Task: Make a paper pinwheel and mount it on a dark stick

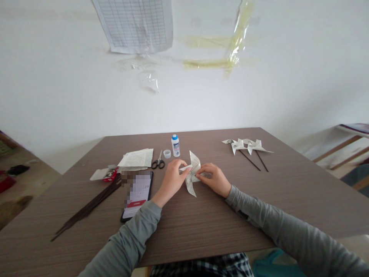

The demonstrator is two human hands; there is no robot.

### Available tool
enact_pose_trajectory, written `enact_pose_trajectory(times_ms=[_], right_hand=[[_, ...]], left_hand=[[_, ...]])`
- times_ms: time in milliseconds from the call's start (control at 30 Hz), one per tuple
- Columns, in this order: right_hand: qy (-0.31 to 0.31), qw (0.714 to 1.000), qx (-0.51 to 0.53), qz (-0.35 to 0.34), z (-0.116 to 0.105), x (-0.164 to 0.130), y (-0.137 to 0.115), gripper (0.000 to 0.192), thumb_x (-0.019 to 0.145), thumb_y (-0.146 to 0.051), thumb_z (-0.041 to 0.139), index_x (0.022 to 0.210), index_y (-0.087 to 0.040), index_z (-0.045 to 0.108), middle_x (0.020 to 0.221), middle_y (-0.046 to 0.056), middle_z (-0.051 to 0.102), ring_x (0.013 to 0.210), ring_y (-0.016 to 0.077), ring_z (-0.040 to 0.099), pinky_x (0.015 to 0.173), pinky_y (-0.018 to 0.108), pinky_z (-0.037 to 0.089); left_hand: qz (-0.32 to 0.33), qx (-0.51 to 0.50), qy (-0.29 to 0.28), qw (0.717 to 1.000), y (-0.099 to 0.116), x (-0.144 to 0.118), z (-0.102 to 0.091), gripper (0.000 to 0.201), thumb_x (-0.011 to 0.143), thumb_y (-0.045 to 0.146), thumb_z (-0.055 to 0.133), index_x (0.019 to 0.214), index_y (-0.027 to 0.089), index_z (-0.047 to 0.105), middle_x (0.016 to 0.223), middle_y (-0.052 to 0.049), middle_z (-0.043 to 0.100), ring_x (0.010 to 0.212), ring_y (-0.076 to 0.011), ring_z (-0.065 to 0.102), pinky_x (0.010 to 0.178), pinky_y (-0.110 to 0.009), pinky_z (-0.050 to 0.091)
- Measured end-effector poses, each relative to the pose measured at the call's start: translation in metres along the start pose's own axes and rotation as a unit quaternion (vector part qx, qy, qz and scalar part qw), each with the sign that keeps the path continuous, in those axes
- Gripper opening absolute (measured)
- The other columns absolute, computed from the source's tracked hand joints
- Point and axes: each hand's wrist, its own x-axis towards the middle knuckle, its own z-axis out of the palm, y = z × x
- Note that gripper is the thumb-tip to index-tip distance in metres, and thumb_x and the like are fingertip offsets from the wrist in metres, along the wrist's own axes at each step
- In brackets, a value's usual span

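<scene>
Between my hands is a paper pinwheel [193,169] folded from printed paper, its pointed blades spread outward. My left hand [173,177] pinches its left side between thumb and fingers. On the other side, my right hand [215,177] grips the pinwheel near its middle, with thumb and index finger together. Just beyond it stand a white glue bottle [175,147] with a blue cap and a roll of clear tape [167,154]. Black-handled scissors [158,161] lie left of the tape.
Left on the table [178,231] are a paper stack [137,158], a small red box [109,175], a bundle of dark sticks [89,206] and a phone [137,197]. Two pinwheels on sticks [246,147] lie at the back right. A white wall [129,107] rises behind.
</scene>
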Motion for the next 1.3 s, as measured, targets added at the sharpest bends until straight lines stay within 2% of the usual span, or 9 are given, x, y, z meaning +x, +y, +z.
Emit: enact_pose_trajectory(times_ms=[167,300,533,733,833,933,1067,1300], right_hand=[[-0.003,0.999,-0.045,-0.001,-0.001,-0.002,0.005,0.006,0.106,-0.034,0.093,0.100,-0.032,0.094,0.118,0.007,0.094,0.116,0.0322,0.087,0.136,0.069,0.054],[-0.019,0.998,-0.061,-0.004,-0.001,-0.004,0.005,0.004,0.105,-0.032,0.093,0.102,-0.032,0.093,0.121,0.007,0.093,0.117,0.0325,0.088,0.144,0.077,0.044],[-0.043,0.997,-0.059,-0.035,-0.003,-0.004,-0.001,0.005,0.108,-0.031,0.091,0.103,-0.032,0.092,0.119,0.006,0.093,0.118,0.0305,0.087,0.147,0.078,0.039],[-0.044,0.995,-0.082,-0.020,-0.005,-0.004,-0.007,0.005,0.107,-0.029,0.092,0.106,-0.034,0.095,0.127,0.008,0.092,0.127,0.0354,0.085,0.145,0.085,0.037],[-0.040,0.994,-0.099,-0.017,-0.004,-0.005,-0.010,0.006,0.108,-0.030,0.092,0.106,-0.034,0.095,0.127,0.008,0.092,0.133,0.0374,0.082,0.145,0.089,0.036],[-0.037,0.993,-0.109,-0.010,-0.003,-0.005,-0.012,0.006,0.108,-0.029,0.092,0.106,-0.034,0.094,0.123,0.008,0.092,0.133,0.0382,0.080,0.145,0.093,0.031],[-0.039,0.994,-0.106,-0.004,-0.004,-0.004,-0.015,0.007,0.108,-0.029,0.094,0.105,-0.035,0.094,0.120,0.007,0.090,0.132,0.0384,0.079,0.146,0.095,0.025],[-0.039,0.992,-0.123,0.009,-0.004,-0.003,-0.021,0.009,0.108,-0.027,0.095,0.105,-0.035,0.094,0.119,0.007,0.086,0.128,0.0377,0.078,0.146,0.095,0.025]], left_hand=[[-0.006,0.032,-0.017,0.999,-0.009,-0.001,0.003,0.025,0.091,0.023,0.099,0.114,0.024,0.090,0.130,-0.011,0.093,0.131,-0.0352,0.086,0.122,-0.051,0.066],[-0.017,0.037,-0.044,0.998,-0.015,0.000,0.005,0.016,0.090,0.022,0.098,0.105,0.025,0.095,0.141,-0.015,0.092,0.137,-0.0370,0.086,0.129,-0.055,0.064],[-0.027,0.016,-0.064,0.997,-0.018,0.002,0.007,0.009,0.089,0.015,0.098,0.092,0.023,0.095,0.147,-0.018,0.091,0.140,-0.0381,0.087,0.132,-0.057,0.064],[-0.016,0.008,-0.067,0.998,-0.017,0.002,0.006,0.011,0.093,0.015,0.097,0.098,0.025,0.098,0.145,-0.015,0.092,0.139,-0.0348,0.087,0.132,-0.054,0.065],[-0.007,-0.005,-0.068,0.998,-0.013,0.003,0.004,0.008,0.095,0.018,0.095,0.094,0.026,0.097,0.139,-0.014,0.095,0.138,-0.0337,0.088,0.130,-0.052,0.066],[-0.009,-0.012,-0.070,0.997,-0.010,0.002,0.003,0.010,0.095,0.018,0.095,0.089,0.026,0.095,0.134,-0.013,0.096,0.138,-0.0341,0.088,0.128,-0.051,0.067],[-0.018,-0.014,-0.078,0.997,-0.006,0.002,0.003,0.015,0.095,0.015,0.094,0.084,0.026,0.095,0.137,-0.013,0.096,0.138,-0.0346,0.089,0.129,-0.050,0.067],[-0.027,-0.024,-0.090,0.995,-0.002,0.001,0.004,0.017,0.097,0.013,0.091,0.088,0.025,0.097,0.141,-0.014,0.095,0.138,-0.0347,0.090,0.131,-0.050,0.066]])
